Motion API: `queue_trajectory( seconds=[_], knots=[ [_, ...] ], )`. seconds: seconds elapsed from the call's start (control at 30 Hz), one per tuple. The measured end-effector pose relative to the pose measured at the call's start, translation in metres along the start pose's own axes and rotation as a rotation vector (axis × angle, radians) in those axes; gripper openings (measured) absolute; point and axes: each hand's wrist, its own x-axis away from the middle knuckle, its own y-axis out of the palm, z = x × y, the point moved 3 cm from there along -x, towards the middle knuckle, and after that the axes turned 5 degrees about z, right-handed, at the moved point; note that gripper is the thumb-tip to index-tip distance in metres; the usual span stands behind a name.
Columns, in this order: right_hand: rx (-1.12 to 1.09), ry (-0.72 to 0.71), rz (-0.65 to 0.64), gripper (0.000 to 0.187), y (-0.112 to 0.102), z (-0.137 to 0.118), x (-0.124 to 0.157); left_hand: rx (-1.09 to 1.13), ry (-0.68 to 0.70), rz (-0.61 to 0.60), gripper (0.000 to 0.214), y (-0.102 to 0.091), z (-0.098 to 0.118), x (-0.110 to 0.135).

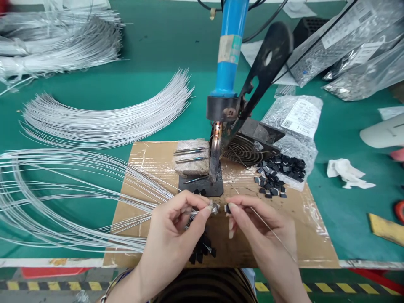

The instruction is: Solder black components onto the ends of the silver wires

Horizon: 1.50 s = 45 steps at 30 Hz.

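Observation:
My left hand [176,229] pinches the end of a thin silver wire [139,202] between thumb and forefinger, near a small shiny blob at the fingertips. My right hand [259,223] pinches a small black component [226,208] and also carries a fine wire [274,235] that runs back over the hand. Both hands meet over a cardboard sheet [299,227], just in front of a blue-handled soldering iron [230,46] held tip-down in a stand. A cluster of black components [202,248] hangs below my left hand.
Several loose black components [279,172] lie on a plastic bag at the right of the cardboard. Bundles of silver wire [104,118] fan over the green table at left. A block with spare tips [191,158], a wire fan guard [244,151], bagged parts [353,46] and a crumpled tissue [347,173] surround the stand.

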Motion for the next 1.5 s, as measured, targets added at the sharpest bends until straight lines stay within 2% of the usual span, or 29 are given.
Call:
queue_trajectory(
  seconds=[0.27,0.6,0.77,0.9,0.97,1.13,1.2,1.27,1.37,1.5],
  knots=[
    [0.049,-0.137,-0.144,0.010,0.001,0.006,-0.002,0.040,-0.021,-0.043,0.012,0.001,0.004,0.001],
    [0.043,-0.146,-0.145,0.012,0.001,0.008,-0.002,0.072,-0.019,-0.056,0.016,0.004,0.008,-0.001],
    [0.121,-0.223,-0.109,0.013,0.002,0.006,0.000,0.049,-0.024,-0.041,0.015,0.004,0.007,-0.002],
    [0.202,-0.330,-0.078,0.032,0.000,0.004,0.004,-0.007,0.006,-0.005,0.013,0.004,0.004,-0.003],
    [0.225,-0.342,-0.071,0.035,-0.002,0.005,0.006,-0.041,0.029,0.021,0.014,0.005,0.004,-0.005],
    [0.342,-0.380,-0.001,0.031,-0.005,0.006,0.007,-0.096,0.060,0.042,0.013,0.004,0.008,-0.010],
    [0.379,-0.411,0.010,0.023,-0.006,0.004,0.006,-0.107,0.056,0.045,0.013,0.003,0.010,-0.011],
    [0.427,-0.447,-0.003,0.013,-0.006,0.002,0.005,-0.112,0.054,0.051,0.013,0.003,0.011,-0.013],
    [0.462,-0.490,-0.062,0.021,-0.005,-0.001,0.002,-0.108,0.049,0.068,0.011,0.002,0.010,-0.016],
    [0.373,-0.519,-0.090,0.017,0.000,-0.004,-0.003,-0.093,0.025,0.070,0.010,0.002,0.009,-0.021]
  ],
)
